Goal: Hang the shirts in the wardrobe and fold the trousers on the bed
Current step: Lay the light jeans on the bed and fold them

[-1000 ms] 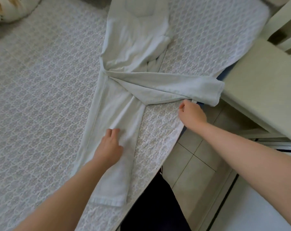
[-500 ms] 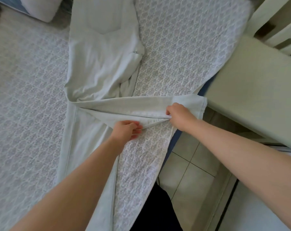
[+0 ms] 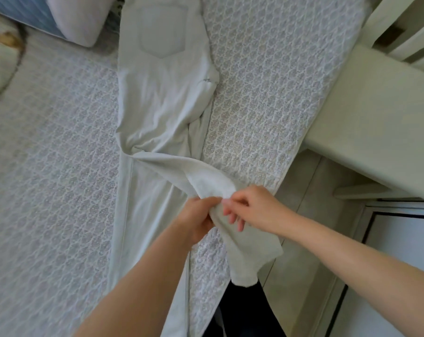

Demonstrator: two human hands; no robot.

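The trousers [image 3: 162, 98] lie lengthwise on the bed [image 3: 266, 93]. One leg is lifted near the bed's edge, and the left hand [image 3: 198, 220] and right hand [image 3: 254, 210] each have a grip closed on it. It should probably go flat over its twin, seams matched. A cushioned seat [image 3: 376, 117] stands beside the bed, with a pillow [image 3: 77, 18] at the bed's head.

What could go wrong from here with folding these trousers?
1. The leg that the left hand and right hand hold is twisted where it crosses the trousers; laid down like that, it would likely crease.
2. Its hem hangs past the bed edge over the floor; a loose grip may let it slide off.
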